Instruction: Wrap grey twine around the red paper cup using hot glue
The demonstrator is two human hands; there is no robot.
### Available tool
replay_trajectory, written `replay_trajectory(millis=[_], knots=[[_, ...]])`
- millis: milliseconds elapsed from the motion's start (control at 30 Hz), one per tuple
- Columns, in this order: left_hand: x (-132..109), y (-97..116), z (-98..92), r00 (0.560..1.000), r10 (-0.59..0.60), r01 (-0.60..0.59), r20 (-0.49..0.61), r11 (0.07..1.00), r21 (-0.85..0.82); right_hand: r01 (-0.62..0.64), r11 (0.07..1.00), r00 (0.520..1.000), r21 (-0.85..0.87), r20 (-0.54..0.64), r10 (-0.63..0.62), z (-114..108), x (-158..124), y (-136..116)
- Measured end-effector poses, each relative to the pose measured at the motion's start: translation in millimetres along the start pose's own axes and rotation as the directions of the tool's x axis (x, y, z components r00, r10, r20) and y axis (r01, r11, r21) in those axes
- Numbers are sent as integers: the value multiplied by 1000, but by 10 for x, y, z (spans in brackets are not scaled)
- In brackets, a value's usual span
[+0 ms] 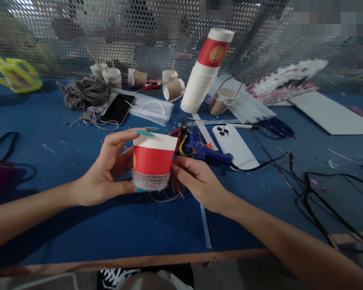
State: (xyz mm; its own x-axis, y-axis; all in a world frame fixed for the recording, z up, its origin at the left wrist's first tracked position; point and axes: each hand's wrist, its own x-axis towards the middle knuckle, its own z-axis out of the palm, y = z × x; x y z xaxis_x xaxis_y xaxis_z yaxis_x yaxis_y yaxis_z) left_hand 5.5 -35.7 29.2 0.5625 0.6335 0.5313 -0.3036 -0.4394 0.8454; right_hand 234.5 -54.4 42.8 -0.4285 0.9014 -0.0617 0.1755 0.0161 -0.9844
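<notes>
My left hand (107,169) grips a red and white paper cup (153,159) from its left side, fingers at the rim and thumb low down. Grey-brown twine (151,180) is wound in several rows around the cup's lower part. On the cup's right side, my right hand (196,181) is closed in a pinch on the twine, though its fingertips are partly hidden. A loose loop of twine hangs beneath the cup. Just behind the right hand lie a blue glue gun (207,151) and pliers (184,141).
A tall cup stack (199,80) leans at the back, beside a small twine-covered basket (225,98). Grey yarn (86,92) and a black phone (119,108) lie back left. A white phone (234,147) and black cables (308,189) are right. A glue stick (205,227) lies near the front edge.
</notes>
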Motion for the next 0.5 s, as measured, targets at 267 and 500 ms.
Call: replay_trajectory(millis=[267,500], knots=[[6,21,12,1000,-16,16,-7,1000,-19,90,995,992,-53,-80,-94,0,-12,60],[-11,-5,-22,999,-49,49,-23,999,3,463,819,679,-337,-460,-573,-64,-34,63]])
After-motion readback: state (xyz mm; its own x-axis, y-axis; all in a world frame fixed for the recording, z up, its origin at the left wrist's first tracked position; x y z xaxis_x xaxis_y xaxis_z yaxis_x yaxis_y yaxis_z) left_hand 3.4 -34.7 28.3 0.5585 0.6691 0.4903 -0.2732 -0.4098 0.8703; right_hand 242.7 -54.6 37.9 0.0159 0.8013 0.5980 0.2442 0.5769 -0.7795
